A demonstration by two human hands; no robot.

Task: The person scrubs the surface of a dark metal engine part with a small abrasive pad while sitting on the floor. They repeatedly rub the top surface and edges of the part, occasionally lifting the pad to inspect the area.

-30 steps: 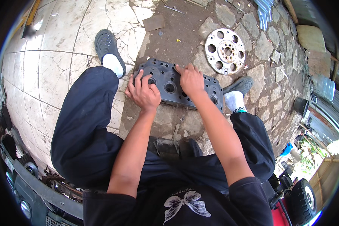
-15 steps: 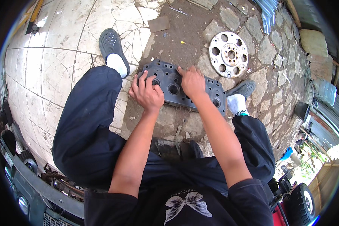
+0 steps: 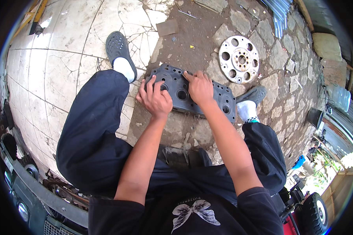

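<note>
A dark grey metal cylinder head (image 3: 176,84) lies on the ground between my feet, its flat face with large round openings and many small holes turned up. My left hand (image 3: 155,98) rests on its left end, fingers spread over the face and the thumb beside a large opening. Further right, my right hand (image 3: 201,88) touches the far middle part of the face with its index finger stretched out and its other fingers bent. No tool shows in either hand. The palms' undersides and the metal beneath them are hidden.
A pale round flywheel (image 3: 239,59) with large holes lies beyond my right shoe (image 3: 253,95). Cracked white tiles (image 3: 62,58) are on the left, rough stone paving (image 3: 276,55) on the right. A vehicle front (image 3: 35,196) stands at lower left, a tyre (image 3: 315,211) at lower right.
The whole view has shifted slightly, so everything sits a little lower and further right. Both hands stay on the cylinder head in nearly the same places.
</note>
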